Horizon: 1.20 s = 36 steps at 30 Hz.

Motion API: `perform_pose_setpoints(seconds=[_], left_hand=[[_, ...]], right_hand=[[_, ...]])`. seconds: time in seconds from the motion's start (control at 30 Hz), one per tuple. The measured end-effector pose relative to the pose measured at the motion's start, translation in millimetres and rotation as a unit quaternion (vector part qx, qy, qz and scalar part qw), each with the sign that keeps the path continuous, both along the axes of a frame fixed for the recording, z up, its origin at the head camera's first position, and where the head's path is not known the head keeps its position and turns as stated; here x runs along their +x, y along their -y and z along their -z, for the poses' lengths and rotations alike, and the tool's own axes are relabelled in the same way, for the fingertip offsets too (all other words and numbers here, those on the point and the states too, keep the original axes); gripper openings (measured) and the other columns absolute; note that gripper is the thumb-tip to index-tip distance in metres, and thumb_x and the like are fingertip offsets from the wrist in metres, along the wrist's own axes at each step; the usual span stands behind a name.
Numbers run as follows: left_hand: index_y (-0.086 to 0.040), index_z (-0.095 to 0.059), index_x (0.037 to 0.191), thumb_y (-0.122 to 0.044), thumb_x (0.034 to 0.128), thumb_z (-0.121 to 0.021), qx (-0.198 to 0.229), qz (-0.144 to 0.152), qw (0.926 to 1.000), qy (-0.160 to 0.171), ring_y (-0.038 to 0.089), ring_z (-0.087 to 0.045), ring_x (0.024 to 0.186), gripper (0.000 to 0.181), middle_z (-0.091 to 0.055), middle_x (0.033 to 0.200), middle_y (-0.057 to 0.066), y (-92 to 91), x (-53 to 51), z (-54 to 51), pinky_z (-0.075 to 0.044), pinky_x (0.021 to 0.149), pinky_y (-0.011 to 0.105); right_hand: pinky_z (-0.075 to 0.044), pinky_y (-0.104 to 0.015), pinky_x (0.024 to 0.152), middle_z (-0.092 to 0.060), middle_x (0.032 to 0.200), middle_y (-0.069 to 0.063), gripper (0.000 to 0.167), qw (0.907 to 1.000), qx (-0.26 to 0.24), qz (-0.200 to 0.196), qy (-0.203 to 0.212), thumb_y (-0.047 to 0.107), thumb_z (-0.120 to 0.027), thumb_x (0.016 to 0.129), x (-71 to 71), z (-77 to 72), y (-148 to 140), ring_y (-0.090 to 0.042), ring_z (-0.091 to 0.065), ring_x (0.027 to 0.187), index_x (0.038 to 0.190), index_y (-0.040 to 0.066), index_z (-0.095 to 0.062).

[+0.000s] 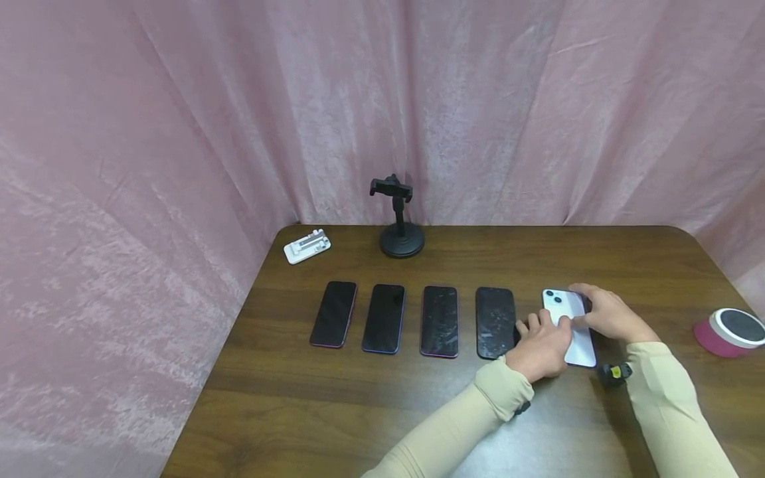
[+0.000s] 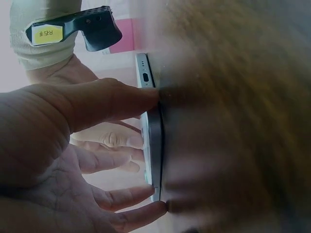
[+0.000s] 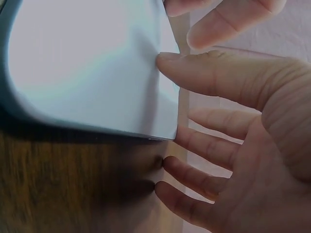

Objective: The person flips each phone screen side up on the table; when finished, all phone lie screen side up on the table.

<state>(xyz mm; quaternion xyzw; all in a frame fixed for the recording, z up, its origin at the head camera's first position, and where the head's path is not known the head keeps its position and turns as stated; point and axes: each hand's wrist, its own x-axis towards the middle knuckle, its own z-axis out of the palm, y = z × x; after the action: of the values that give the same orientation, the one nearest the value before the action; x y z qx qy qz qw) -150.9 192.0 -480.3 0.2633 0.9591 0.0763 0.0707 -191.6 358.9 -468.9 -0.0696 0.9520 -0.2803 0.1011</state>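
Observation:
A white smartphone (image 1: 580, 346) lies at the right end of a row, its back and camera lenses facing up. My left hand (image 1: 540, 348) touches its left edge; in the left wrist view the thumb rests on the phone's side (image 2: 154, 133) and the fingertips reach down along that edge. From the other side my right hand (image 1: 614, 317) reaches over it. The right wrist view shows the right thumb touching the white back (image 3: 87, 73), with the other fingers at the edge and on the table. Left of my left hand lies a dark-screened phone (image 1: 495, 318).
Three more dark-screened phones, one (image 1: 439, 322) in the middle, continue the row leftward. A black phone stand (image 1: 402, 240) stands at the back, near a white flat holder (image 1: 307, 246). A pink-and-white round container (image 1: 729, 333) sits at the right. Pink curtains hang behind the wooden table (image 1: 299, 411).

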Motion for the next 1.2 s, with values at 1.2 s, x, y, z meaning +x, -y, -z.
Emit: perform_pose_setpoints(seconds=[1.2], left_hand=[[-0.027, -0.050, 0.136, -0.034, 0.0806, -0.086, 0.003, 0.004, 0.9999, 0.011, 0.020, -0.048, 0.108, 0.066, -0.051, 0.121, 0.002, -1.9, 0.0, -2.5, -0.042, 0.096, 0.049]], right_hand=[[-0.044, -0.065, 0.087, -0.043, 0.130, -0.042, 0.082, 0.9977, -0.066, -0.019, 0.000, -0.002, -0.074, 0.077, -2.8, -10.0, -4, -0.053, -0.049, 0.110, 0.145, -0.015, -0.030]])
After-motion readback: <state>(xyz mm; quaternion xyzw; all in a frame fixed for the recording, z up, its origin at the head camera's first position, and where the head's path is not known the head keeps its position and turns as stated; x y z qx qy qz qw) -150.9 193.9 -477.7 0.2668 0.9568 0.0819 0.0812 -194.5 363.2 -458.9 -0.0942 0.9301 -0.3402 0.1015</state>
